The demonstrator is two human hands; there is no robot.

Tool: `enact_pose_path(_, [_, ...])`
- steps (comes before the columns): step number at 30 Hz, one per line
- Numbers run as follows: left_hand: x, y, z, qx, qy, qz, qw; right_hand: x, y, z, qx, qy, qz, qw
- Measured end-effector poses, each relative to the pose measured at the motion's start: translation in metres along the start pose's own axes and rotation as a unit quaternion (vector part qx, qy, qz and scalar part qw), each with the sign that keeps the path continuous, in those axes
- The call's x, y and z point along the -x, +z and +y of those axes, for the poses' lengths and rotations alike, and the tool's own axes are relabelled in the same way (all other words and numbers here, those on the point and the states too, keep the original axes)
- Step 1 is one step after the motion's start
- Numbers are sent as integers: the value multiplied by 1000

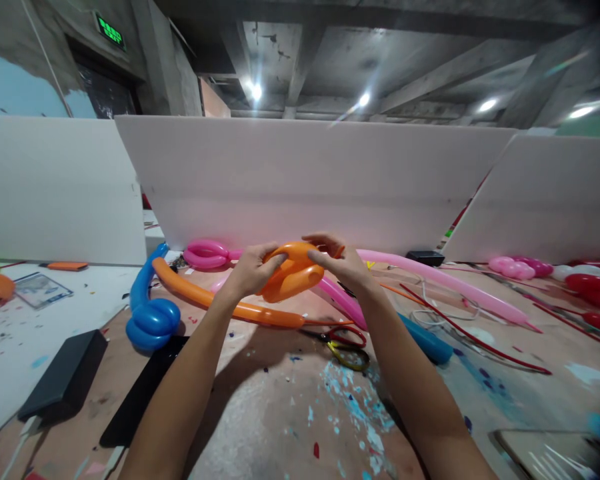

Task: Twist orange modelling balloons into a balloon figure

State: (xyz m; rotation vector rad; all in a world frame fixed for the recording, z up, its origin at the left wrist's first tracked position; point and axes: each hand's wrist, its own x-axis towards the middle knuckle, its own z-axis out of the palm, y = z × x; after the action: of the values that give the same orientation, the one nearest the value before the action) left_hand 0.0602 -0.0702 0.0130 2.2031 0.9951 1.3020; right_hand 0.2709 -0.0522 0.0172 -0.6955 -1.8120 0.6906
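Note:
Both hands hold a folded orange balloon (293,283) above the middle of the table. My left hand (257,268) grips its left side, thumb on top. At its right end, the fingers of my right hand (339,260) are closed round the balloon, and a short orange tip pokes out there. Below lies a long inflated orange balloon (267,316) on the table. Beside its thin tail are scissors (347,347) with red and yellow handles. To the left sits a twisted blue balloon (153,323); a pink looped balloon (206,254) lies behind my left hand.
White panels (300,180) stand along the back. A long pink balloon (445,280), a blue-green tube (427,339) and a red uninflated balloon (475,330) lie right. A black power bank (65,373) and black phone (143,393) lie left; another phone (550,453) is front right.

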Motion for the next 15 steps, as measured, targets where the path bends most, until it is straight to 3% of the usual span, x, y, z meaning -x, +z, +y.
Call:
enact_pose_path(3, [3,-2,6,-46,1,-51,998,3,0,-8,102,-22,-64,992])
enact_pose_path(6, [4,-1,8,-89,10,-62,994,5,5,-12,139,-26,-98,985])
enact_pose_path(11, [3,1,5,-122,9,-62,991,3,10,-9,132,-13,-96,986])
enact_pose_path(15, [-1,-1,-1,-55,-2,-2,998,-2,0,2,59,15,-60,996])
